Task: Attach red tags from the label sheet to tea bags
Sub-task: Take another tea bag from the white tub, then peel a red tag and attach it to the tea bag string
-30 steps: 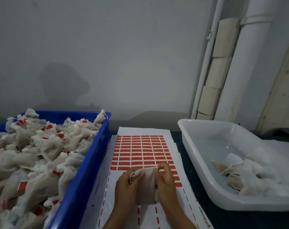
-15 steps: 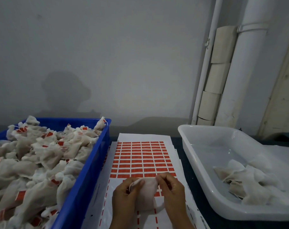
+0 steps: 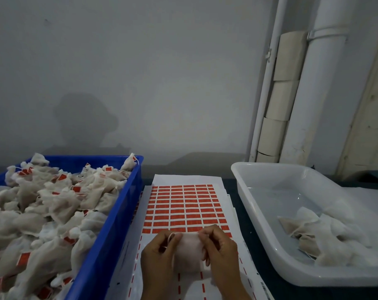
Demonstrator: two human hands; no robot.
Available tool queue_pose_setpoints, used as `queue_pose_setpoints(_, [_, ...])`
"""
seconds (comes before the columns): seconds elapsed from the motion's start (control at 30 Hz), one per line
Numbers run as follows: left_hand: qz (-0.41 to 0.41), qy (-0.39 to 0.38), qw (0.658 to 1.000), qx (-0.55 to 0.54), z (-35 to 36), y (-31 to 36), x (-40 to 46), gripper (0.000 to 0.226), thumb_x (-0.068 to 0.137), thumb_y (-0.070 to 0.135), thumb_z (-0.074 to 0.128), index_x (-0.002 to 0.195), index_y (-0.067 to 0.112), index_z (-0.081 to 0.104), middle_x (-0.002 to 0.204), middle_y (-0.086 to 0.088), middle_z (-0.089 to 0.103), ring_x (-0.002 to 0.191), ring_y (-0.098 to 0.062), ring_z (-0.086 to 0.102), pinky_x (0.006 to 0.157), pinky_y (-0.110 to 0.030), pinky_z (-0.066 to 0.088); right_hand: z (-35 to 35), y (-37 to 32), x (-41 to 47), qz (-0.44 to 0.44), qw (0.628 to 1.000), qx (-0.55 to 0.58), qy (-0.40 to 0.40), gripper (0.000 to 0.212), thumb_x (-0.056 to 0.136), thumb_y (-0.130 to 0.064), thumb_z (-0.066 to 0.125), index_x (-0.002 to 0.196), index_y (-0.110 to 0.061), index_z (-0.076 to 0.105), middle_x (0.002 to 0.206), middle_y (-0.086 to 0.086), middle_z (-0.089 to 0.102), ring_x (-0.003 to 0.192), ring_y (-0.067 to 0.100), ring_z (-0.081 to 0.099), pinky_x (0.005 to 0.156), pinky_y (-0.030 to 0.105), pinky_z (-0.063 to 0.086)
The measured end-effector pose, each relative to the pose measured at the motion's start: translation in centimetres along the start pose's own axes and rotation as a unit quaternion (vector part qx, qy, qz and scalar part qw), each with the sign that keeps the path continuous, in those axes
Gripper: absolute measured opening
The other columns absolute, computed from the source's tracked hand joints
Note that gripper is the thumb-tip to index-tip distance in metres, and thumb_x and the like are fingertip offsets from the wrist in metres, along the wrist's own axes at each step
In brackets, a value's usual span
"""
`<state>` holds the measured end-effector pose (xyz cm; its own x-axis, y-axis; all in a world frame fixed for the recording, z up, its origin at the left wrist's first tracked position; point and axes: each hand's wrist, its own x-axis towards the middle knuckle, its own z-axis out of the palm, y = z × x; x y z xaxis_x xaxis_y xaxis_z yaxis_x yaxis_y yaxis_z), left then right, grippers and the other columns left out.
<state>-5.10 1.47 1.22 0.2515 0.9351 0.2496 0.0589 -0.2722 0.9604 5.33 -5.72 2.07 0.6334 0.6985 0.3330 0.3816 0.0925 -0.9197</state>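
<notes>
Hands: two. We see the left hand point(image 3: 160, 254) and right hand point(image 3: 221, 250) side by side over the near end of the label sheet point(image 3: 184, 204), both gripping one tea bag point(image 3: 190, 254) held between them. The left fingers curl round its left edge, where a loop of white string point(image 3: 170, 237) shows; the right thumb and fingers pinch its top right corner. We cannot tell whether a tag is already on this bag.

Label sheets: one on top, with edges of others showing beneath it; we cannot count the stack. Red tags point(image 3: 179, 213) fill its far part in a grid five columns wide; the nearest rows are partly covered by the hands, so we give no total. Nearer us only thin red dashes remain on the white backing.

Trays: two. The blue tray point(image 3: 116, 215) on the left is heaped with tagged bags point(image 3: 53, 202), too many and too tangled to count, and cut off at the left and bottom edges. The white tray point(image 3: 259, 204) on the right holds a small pile of bags point(image 3: 326, 239), blurred together; its right side is cut off.

Pipes: two white ones point(image 3: 309, 94) stand against the wall behind.
</notes>
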Motion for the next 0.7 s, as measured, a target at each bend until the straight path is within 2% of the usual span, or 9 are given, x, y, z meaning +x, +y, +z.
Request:
queue_pose_setpoints(0.1, [0.013, 0.011, 1.000, -0.003, -0.1, 0.3, 0.0, 0.006, 0.083, 0.018, 0.063, 0.079, 0.022, 0.066, 0.082, 0.006, 0.069, 0.082, -0.013, 0.062, 0.075, -0.030, 0.048, -0.2, 0.2, 0.1, -0.007, 1.000, -0.008, 0.009, 0.016, 0.088, -0.019, 0.057, 0.073, -0.026, 0.059, 0.063, -0.012, 0.063, 0.060, 0.007, 0.058, 0.053, 0.012, 0.046])
queue_pose_setpoints(0.2, [0.030, 0.025, 0.999, 0.018, -0.3, 0.6, 0.1, 0.003, 0.081, 0.014, 0.066, 0.083, 0.016, 0.067, 0.084, 0.004, 0.068, 0.082, -0.012, 0.060, 0.079, -0.033, 0.049, -0.3, 0.3, 0.3, -0.010, 1.000, -0.016, 0.019, 0.019, 0.088, -0.018, 0.055, 0.074, -0.029, 0.060, 0.062, -0.015, 0.064, 0.067, 0.003, 0.060, 0.056, 0.010, 0.047])
queue_pose_setpoints(0.33, [0.047, 0.040, 0.998, 0.020, -0.6, 1.0, 0.1, 0.011, 0.075, 0.011, 0.072, 0.073, 0.018, 0.064, 0.075, 0.007, 0.065, 0.076, -0.011, 0.059, 0.068, -0.021, 0.044, -0.4, 0.3, 0.3, -0.015, 0.999, -0.027, 0.025, 0.020, 0.087, -0.017, 0.057, 0.075, -0.032, 0.059, 0.066, -0.014, 0.064, 0.069, 0.004, 0.062, 0.060, 0.009, 0.049])
queue_pose_setpoints(0.4, [0.044, 0.035, 0.998, 0.009, -0.8, 1.1, 0.1, 0.016, 0.073, 0.010, 0.074, 0.067, 0.019, 0.062, 0.070, 0.006, 0.065, 0.072, -0.013, 0.060, 0.065, -0.021, 0.044, -0.5, 0.2, 0.3, -0.018, 0.999, -0.031, 0.031, 0.019, 0.087, -0.017, 0.057, 0.076, -0.033, 0.059, 0.069, -0.014, 0.065, 0.069, 0.006, 0.064, 0.060, 0.009, 0.050])
queue_pose_setpoints(0.47, [0.039, 0.017, 0.999, -0.013, -0.8, 0.9, 0.1, 0.015, 0.071, 0.010, 0.074, 0.065, 0.016, 0.063, 0.066, 0.003, 0.066, 0.070, -0.016, 0.062, 0.065, -0.024, 0.048, -0.5, 0.0, 0.4, -0.015, 0.999, -0.023, 0.028, 0.016, 0.086, -0.017, 0.058, 0.080, -0.032, 0.059, 0.074, -0.012, 0.067, 0.073, 0.004, 0.066, 0.062, 0.009, 0.051])
queue_pose_setpoints(0.57, [0.046, -0.014, 0.999, -0.020, -0.6, 0.7, -0.2, 0.009, 0.073, 0.013, 0.072, 0.068, 0.016, 0.065, 0.065, 0.006, 0.069, 0.067, -0.019, 0.066, 0.065, -0.022, 0.050, -0.2, -0.3, 0.4, -0.014, 1.000, -0.007, 0.001, 0.014, 0.085, -0.021, 0.060, 0.093, -0.030, 0.057, 0.094, -0.013, 0.067, 0.083, 0.006, 0.067, 0.075, 0.014, 0.053])
queue_pose_setpoints(0.63, [0.053, -0.026, 0.998, -0.023, -0.4, 0.7, -0.4, 0.006, 0.073, 0.015, 0.071, 0.071, 0.018, 0.067, 0.066, 0.010, 0.070, 0.070, -0.016, 0.067, 0.065, -0.020, 0.052, 0.1, -0.6, 0.1, -0.022, 0.999, 0.006, -0.027, 0.024, 0.081, -0.031, 0.061, 0.104, -0.029, 0.054, 0.107, -0.018, 0.063, 0.094, 0.007, 0.064, 0.084, 0.017, 0.051])
queue_pose_setpoints(0.7, [0.058, -0.033, 0.998, -0.022, -0.2, 0.7, -0.6, 0.005, 0.074, 0.015, 0.071, 0.073, 0.019, 0.068, 0.067, 0.012, 0.071, 0.073, -0.013, 0.068, 0.063, -0.021, 0.054, 0.5, -0.8, -0.4, -0.044, 0.997, 0.015, -0.063, 0.033, 0.079, -0.036, 0.060, 0.111, -0.028, 0.052, 0.114, -0.022, 0.059, 0.103, 0.003, 0.060, 0.085, 0.014, 0.049])
